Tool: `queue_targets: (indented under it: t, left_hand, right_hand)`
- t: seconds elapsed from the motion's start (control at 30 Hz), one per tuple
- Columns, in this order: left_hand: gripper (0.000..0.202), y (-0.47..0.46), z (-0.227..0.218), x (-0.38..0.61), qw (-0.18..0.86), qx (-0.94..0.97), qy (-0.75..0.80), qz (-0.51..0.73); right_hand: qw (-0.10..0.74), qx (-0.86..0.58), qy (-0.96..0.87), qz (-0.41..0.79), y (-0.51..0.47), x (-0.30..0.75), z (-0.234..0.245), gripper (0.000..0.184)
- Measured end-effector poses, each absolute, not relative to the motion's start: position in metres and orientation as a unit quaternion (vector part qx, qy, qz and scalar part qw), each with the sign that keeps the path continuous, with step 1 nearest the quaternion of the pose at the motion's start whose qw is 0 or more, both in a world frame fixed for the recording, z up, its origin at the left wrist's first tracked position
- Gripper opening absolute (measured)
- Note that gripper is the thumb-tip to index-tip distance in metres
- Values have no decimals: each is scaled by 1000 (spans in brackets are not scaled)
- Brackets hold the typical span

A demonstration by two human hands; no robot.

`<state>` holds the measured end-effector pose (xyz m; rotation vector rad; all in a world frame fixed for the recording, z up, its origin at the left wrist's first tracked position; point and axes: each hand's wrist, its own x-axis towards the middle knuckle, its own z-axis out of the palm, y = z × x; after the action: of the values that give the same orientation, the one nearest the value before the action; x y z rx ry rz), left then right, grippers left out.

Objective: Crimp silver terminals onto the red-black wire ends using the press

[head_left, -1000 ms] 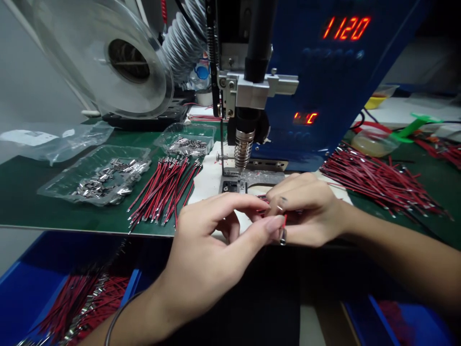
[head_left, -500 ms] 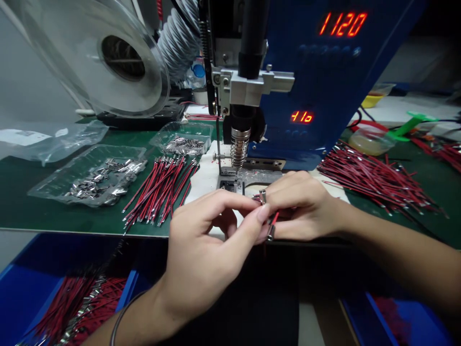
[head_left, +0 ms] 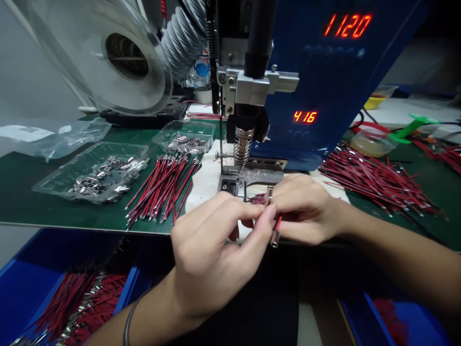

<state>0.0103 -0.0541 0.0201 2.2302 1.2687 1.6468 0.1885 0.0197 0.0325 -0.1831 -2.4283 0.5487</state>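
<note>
My left hand is closed, thumb and index fingertip pinching a small shiny metal barrel connector that stands nearly upright. Against those fingertips, my right hand is closed round several red and black wires, whose ends stick out to its left. A second metal barrel connector hangs below the right fingers on a short red wire. Where the wires meet the upper connector is hidden by my fingers. Just behind both hands is the soldering machine's spring-wrapped tip, above a metal fixture.
The blue machine housing has red lit digits. Clear trays of metal connectors and a wire bundle lie left on the green mat. More wires lie right. A blue bin with wires is below.
My left hand has shifted slightly right, and both connectors sit a little farther right in the view. The view itself has moved slightly. The lower display now reads 416.
</note>
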Motion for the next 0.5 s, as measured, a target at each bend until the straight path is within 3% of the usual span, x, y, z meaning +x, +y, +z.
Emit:
queue_targets:
  t: [0.5]
  left_hand:
    - [12, -56, 21, 12, 24, 732, 415, 540]
  right_hand:
    - [304, -67, -925, 217, 20, 189, 32, 20]
